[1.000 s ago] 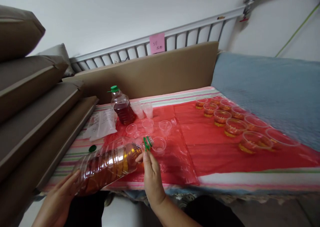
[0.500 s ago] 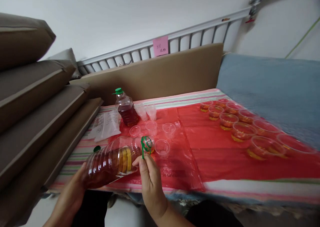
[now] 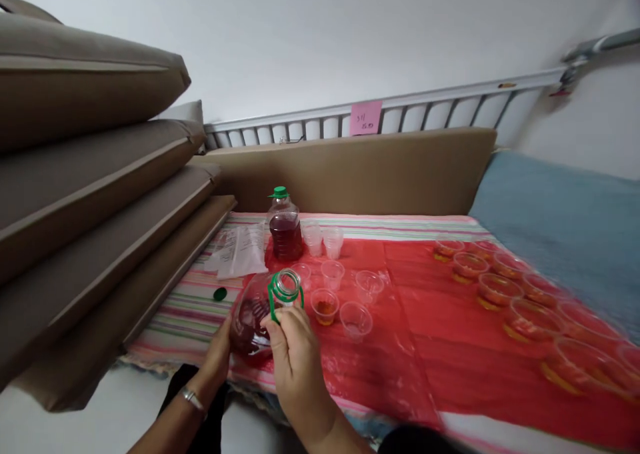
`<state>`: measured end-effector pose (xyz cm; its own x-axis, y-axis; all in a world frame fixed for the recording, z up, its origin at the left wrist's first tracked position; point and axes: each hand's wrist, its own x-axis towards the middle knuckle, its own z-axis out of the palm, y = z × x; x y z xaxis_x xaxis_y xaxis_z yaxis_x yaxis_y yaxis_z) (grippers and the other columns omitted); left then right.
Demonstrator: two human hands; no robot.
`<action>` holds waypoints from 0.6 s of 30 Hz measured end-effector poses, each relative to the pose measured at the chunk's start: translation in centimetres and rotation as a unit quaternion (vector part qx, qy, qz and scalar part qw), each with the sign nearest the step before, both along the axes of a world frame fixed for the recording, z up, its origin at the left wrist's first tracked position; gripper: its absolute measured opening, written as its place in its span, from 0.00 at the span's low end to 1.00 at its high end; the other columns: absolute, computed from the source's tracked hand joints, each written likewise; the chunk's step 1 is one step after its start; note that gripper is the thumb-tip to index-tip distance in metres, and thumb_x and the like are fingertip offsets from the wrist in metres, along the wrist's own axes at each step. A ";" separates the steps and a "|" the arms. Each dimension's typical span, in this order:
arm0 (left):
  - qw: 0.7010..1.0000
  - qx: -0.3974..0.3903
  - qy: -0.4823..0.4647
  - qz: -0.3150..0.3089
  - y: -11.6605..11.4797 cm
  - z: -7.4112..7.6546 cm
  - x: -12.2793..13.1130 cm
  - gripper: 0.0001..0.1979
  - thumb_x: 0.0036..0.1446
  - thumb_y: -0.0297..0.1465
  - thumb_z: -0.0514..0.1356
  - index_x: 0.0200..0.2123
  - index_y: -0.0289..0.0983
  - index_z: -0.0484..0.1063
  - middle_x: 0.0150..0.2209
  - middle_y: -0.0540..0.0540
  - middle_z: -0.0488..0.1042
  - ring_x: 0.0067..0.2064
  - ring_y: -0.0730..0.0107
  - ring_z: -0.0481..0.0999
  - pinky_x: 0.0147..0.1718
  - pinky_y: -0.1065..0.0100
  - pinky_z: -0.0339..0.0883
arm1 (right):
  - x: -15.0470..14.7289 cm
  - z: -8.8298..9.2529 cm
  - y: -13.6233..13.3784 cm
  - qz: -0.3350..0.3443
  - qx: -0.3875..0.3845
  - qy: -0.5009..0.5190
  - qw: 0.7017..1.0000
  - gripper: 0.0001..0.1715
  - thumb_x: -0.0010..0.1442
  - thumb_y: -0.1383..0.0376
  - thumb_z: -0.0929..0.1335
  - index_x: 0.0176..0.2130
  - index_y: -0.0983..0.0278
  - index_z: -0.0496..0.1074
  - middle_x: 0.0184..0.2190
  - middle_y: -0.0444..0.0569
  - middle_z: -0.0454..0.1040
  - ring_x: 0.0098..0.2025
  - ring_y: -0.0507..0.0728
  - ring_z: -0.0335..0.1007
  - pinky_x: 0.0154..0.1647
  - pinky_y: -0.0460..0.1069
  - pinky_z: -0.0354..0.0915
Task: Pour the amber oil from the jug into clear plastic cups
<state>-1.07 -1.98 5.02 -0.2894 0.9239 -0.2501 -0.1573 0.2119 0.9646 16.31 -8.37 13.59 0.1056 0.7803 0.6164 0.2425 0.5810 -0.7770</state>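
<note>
A: What's the right hand [image 3: 295, 354] doing?
B: It's closed, thumb and fingers pinching the green handle [image 3: 273, 301] at the neck of the bottle [image 3: 247, 317].
A: And the left hand [image 3: 219, 357]?
B: Cupped around the bottle's left side, gripping it. Some of its fingers are hidden, so I can't tell how far they curl.
A: So 2 hands on 1 bottle. Where is it?
B: At the near edge of the red sheet [image 3: 370, 381], leaning, its uncapped mouth just beside the loose cups. There's dark reddish liquid inside.
A: Anything in those cups?
B: The filled cup [image 3: 325, 313], just right of the neck, has a little amber liquid.
A: What's behind?
B: Another bottle [image 3: 286, 237], upright with its green top on, next to 2 cup stacks [image 3: 323, 241].
</note>
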 end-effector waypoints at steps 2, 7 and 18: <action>0.998 0.040 0.044 -0.003 0.2 0.7 -0.9 0.20 0.48 0.41 0.65 0.38 0.32 0.78 0.43 0.38 0.81 0.56 0.42 0.71 0.54 0.53 0.63 | -0.7 0.1 0.5 0.006 -0.004 -0.028 1.000 0.13 0.68 0.66 0.59 0.31 0.61 0.66 0.31 0.49 0.70 0.37 0.57 0.65 0.40 0.52 0.62; 0.964 0.189 0.167 -0.088 -0.4 5.1 -3.4 0.33 0.46 0.40 0.68 0.57 0.40 0.69 0.65 0.42 0.63 0.67 0.52 0.55 0.65 0.57 0.48 | -2.7 1.1 1.4 0.018 -0.016 -0.096 0.995 0.14 0.68 0.67 0.59 0.29 0.61 0.65 0.31 0.49 0.69 0.37 0.58 0.64 0.40 0.52 0.61; 0.829 0.339 0.417 -0.154 1.6 7.1 -2.4 0.36 0.47 0.41 0.67 0.58 0.37 0.63 0.56 0.35 0.71 0.58 0.45 0.69 0.57 0.46 0.60 | 0.9 1.9 2.7 -0.026 0.006 -0.184 0.983 0.10 0.65 0.66 0.63 0.44 0.63 0.72 0.46 0.53 0.75 0.50 0.59 0.68 0.54 0.55 0.63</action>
